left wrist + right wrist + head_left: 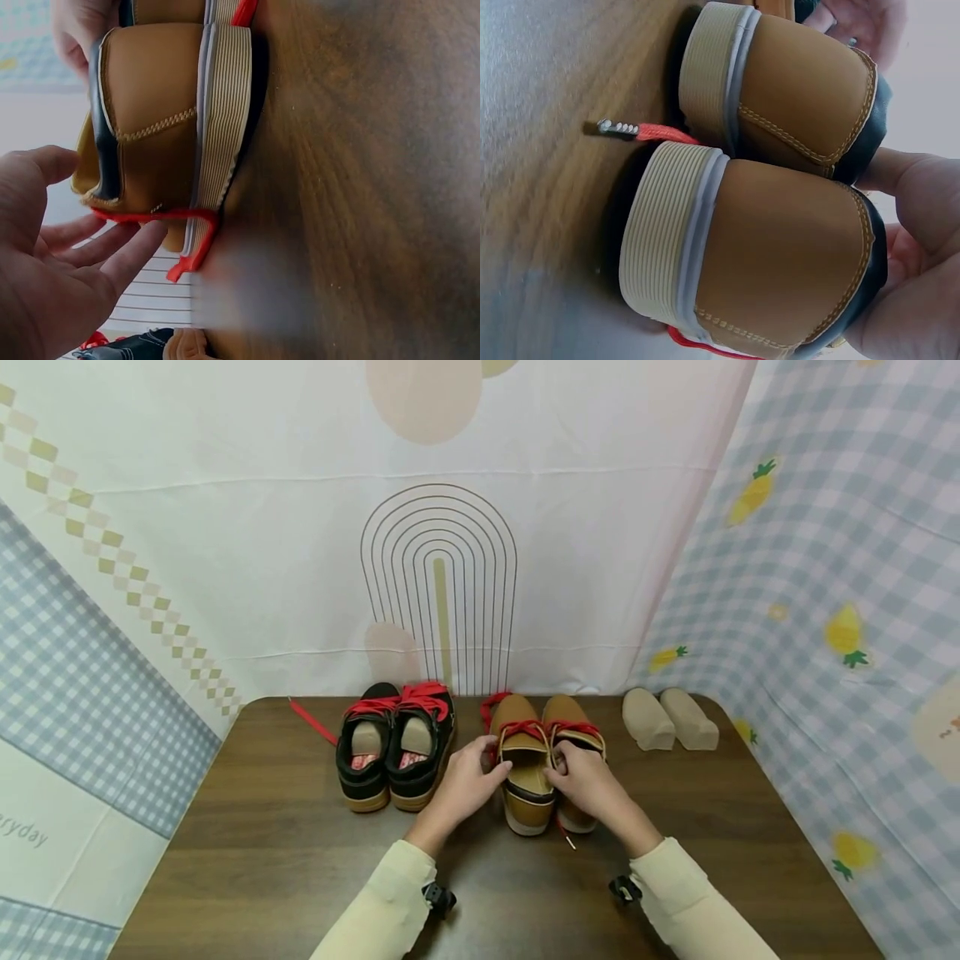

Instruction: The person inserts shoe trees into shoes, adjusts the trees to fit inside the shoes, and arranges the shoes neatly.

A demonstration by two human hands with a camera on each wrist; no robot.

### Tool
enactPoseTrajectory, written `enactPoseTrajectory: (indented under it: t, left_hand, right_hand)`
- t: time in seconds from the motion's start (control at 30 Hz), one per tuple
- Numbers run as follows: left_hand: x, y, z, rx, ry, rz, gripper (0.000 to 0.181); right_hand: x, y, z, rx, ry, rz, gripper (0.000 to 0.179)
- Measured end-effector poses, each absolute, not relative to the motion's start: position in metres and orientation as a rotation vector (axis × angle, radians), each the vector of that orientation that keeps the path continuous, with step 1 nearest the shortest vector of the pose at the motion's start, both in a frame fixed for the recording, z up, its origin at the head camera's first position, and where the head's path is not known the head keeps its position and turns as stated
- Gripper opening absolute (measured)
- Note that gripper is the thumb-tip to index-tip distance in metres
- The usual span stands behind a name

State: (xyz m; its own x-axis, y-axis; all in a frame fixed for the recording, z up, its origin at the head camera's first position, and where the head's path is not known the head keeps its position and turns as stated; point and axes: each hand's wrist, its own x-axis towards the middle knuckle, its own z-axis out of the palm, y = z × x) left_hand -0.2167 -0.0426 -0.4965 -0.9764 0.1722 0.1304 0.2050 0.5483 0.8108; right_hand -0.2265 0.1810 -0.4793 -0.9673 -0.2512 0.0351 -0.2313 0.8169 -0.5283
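A pair of brown shoes with red laces stands side by side on the table, heels toward me. My left hand holds the outer side of the left brown shoe, thumb at the collar and fingers along the side by a red lace. From the other side, my right hand pinches that shoe's inner edge, overlapping the opening of the right brown shoe. The left shoe's opening shows a tan insole. In the right wrist view, the right hand's fingers are partly hidden behind the collars.
To the left stand black shoes with red laces and beige inserts inside; one lace trails on the wooden table. Two beige shoe inserts lie at the back right. A lace tip sticks out between the brown heels. Curtains hang behind.
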Motion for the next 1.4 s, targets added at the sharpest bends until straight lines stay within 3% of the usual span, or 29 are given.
enactPoseTrajectory:
  t: [0.47, 0.9, 1.2, 1.4]
  left_hand:
    - [-0.219, -0.043, -0.499, -0.156, -2.726, -1.241, 0.039]
    - [-0.22, -0.041, -0.496, -0.146, -2.714, -1.209, 0.03]
    - [-0.221, -0.042, -0.495, -0.124, -2.722, -1.217, 0.026]
    - [-0.222, -0.042, -0.492, -0.13, -2.747, -1.178, 0.029]
  right_hand:
    - [-0.218, 0.16, -0.479, -0.528, 3.086, -0.733, 0.036]
    - [-0.208, 0.174, -0.458, -0.446, 3.069, -0.565, 0.04]
    - [-0.21, 0.216, -0.451, -0.605, 3.171, -0.814, 0.022]
    - [-0.229, 0.27, -0.461, -0.473, 3.304, -0.879, 0.032]
